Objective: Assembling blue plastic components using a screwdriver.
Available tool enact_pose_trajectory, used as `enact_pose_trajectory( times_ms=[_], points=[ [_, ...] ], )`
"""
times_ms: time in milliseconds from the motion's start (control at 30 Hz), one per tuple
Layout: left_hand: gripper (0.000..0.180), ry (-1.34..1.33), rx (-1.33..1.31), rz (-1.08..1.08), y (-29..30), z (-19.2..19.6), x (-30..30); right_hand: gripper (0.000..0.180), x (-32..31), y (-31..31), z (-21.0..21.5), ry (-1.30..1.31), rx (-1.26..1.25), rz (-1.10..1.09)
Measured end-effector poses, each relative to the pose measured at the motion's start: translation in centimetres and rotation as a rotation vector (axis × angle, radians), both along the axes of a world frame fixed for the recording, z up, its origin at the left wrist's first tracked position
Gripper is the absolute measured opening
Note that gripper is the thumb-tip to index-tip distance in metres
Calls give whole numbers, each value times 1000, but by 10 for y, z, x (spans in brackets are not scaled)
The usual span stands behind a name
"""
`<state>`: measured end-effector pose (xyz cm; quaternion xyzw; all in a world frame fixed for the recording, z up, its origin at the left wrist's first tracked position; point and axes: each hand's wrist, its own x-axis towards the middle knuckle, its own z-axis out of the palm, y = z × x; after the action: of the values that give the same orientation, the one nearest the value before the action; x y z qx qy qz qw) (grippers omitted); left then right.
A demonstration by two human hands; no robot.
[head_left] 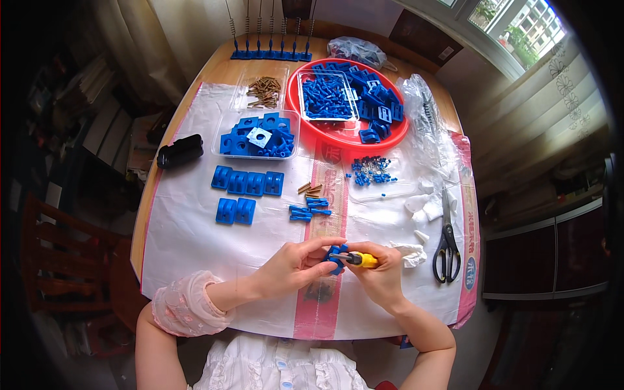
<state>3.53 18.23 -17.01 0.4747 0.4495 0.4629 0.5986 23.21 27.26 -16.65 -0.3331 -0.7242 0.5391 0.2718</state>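
Your left hand [294, 263] is pinching a small blue plastic part [335, 258] with its fingers closed on it. Your right hand [380, 273] is wrapped around a screwdriver with a yellow handle [361, 260], and its tip points at the blue part. Both hands meet near the front edge of the tabletop, about in the middle, just above the white plastic sheet [188, 240] that covers the table.

Past your hands, toward the middle of the tabletop, lie a few little blue pins [307, 210] and some small brown screws [312, 189]. To the left of those sit two rows of blue blocks [246, 183], four in the far row and two in the near row.

Farther back there is a clear box full of blue parts [257, 138], and a clear tray of brown screws [264, 91] behind it. A big red bowl [338, 136] sits near the back edge, with lots of blue pieces and a clear box inside it. A pile of tiny blue bits [370, 170] lies just in front of the bowl.

A black roll [179, 150] lies at the left edge of the tabletop. Black scissors [446, 244] lie near the right edge, with crumpled white scraps [426, 205] beside them.
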Motion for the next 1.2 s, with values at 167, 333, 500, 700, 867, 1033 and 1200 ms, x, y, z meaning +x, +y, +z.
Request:
enact_pose_trajectory(
  times_ms=[167,333,500,700,867,1033,1200],
  points=[
    [45,-205,-53,5,1,-9,1,27,2,5,-5,-31,24,57],
    [43,-388,-110,153,8,-15,-10,34,-3,4,20,35,-117,13],
    [42,-397,-139,313,16,-5,-27,17,11,19,13,-4,16,-53],
    [44,-448,-148,372,20,-6,-40,16,8,26,16,-121,500,-63],
    [42,-436,-164,350,19,-11,-43,21,7,25,18,-114,601,-54],
    [44,-454,-151,363,20,-10,-42,22,7,26,18,-99,713,-52],
    [44,-380,-110,387,22,-15,-40,27,9,26,16,-123,865,-31]
  ],
)
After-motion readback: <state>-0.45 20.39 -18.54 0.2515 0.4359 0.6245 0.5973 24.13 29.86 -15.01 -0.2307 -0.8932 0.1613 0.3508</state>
